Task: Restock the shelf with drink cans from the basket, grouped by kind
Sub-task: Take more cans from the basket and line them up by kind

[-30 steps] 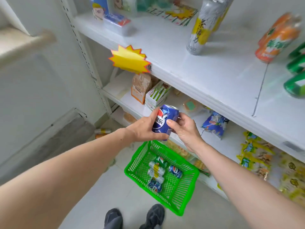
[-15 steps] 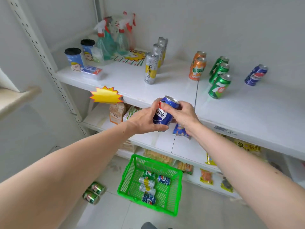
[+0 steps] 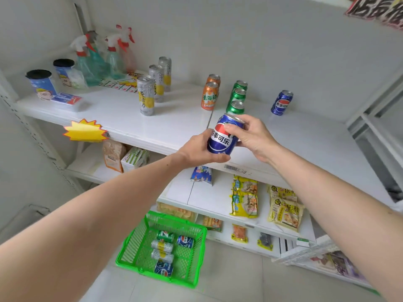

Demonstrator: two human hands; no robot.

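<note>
I hold one blue cola can [image 3: 223,136] in the air in front of the top shelf [image 3: 122,118], both grips closed round it: my left hand [image 3: 196,150] wraps the lower body with the thumb under its base, and my right hand [image 3: 250,136] pinches the upper rim from the far side. The can tilts a little, its top leaning away from me.

This looks like the placing step, one can lifted and not yet set down. Its match, a single blue can [image 3: 281,103], stands upright beyond my right grip and further to the right. Just behind my grips runs a row of green cans [image 3: 236,98], with two orange cans [image 3: 210,94] beside them to the left, and tall silver-and-yellow cans [image 3: 150,92] further left again. So I judge the next move calls for carrying this can right, past the green row, and standing it upright next to its twin, probably with my left grip letting go.

The can is smooth, glossy metal, a short cylinder that should slide easily on the flat white shelf. Below my grips, on the floor, the green plastic lattice basket [image 3: 130,253] holds five more cans lying on their sides.
</note>
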